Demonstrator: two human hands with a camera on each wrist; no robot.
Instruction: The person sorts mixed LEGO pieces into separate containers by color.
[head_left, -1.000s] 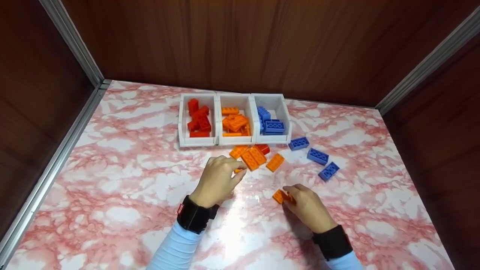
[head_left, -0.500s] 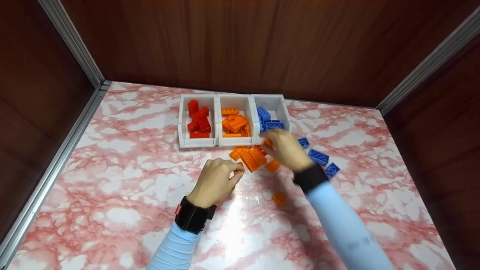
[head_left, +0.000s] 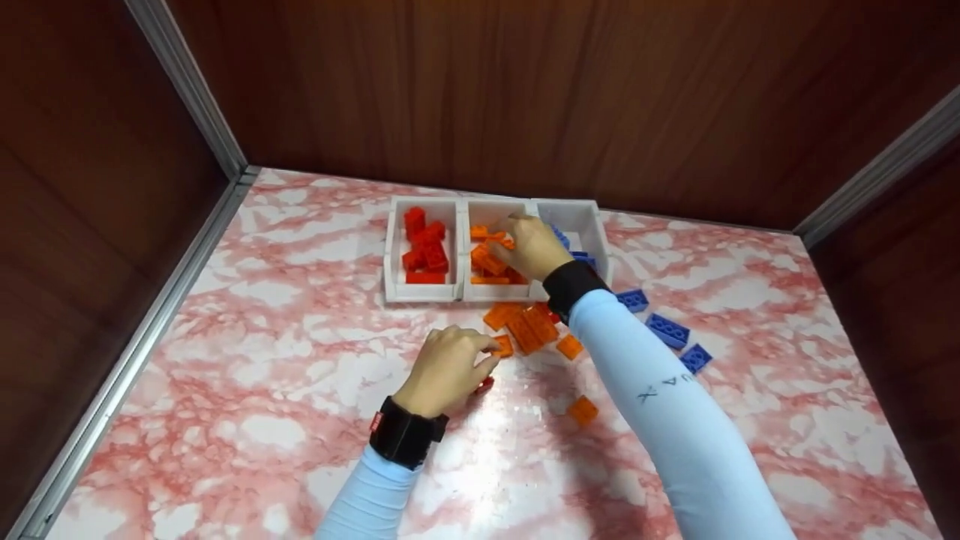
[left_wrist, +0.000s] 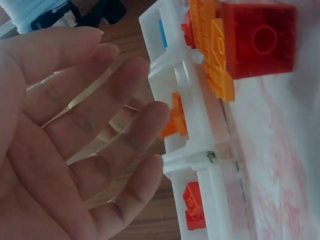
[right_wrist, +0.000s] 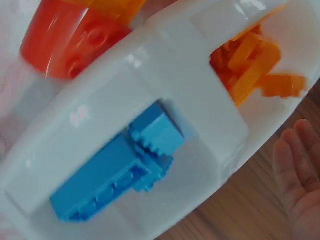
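Observation:
My right hand (head_left: 534, 247) is over the middle compartment of the white bin (head_left: 424, 294), above its orange bricks (head_left: 487, 259). In the right wrist view its fingers (right_wrist: 295, 160) are extended with nothing between them, near an orange brick (right_wrist: 285, 86). My left hand (head_left: 446, 369) hovers low at the table, fingers (left_wrist: 135, 125) loosely bent and holding nothing. By its index fingertip lies an orange brick (head_left: 502, 346); a red brick (head_left: 485, 385), partly hidden, is by its thumb. More orange bricks (head_left: 529, 330) lie in front of the bin.
The left compartment holds red bricks (head_left: 426, 247), the right one blue bricks (right_wrist: 100, 185). Loose blue bricks (head_left: 667, 330) lie right of the bin, partly behind the right sleeve (head_left: 667, 405). A single orange brick (head_left: 583, 410) lies nearer the front. Brown panels (head_left: 480, 97) enclose the table.
My right hand has carried an orange brick from the table to the middle compartment and let it go. The left hand has barely moved; a red brick now shows beneath it. The head view has shifted slightly.

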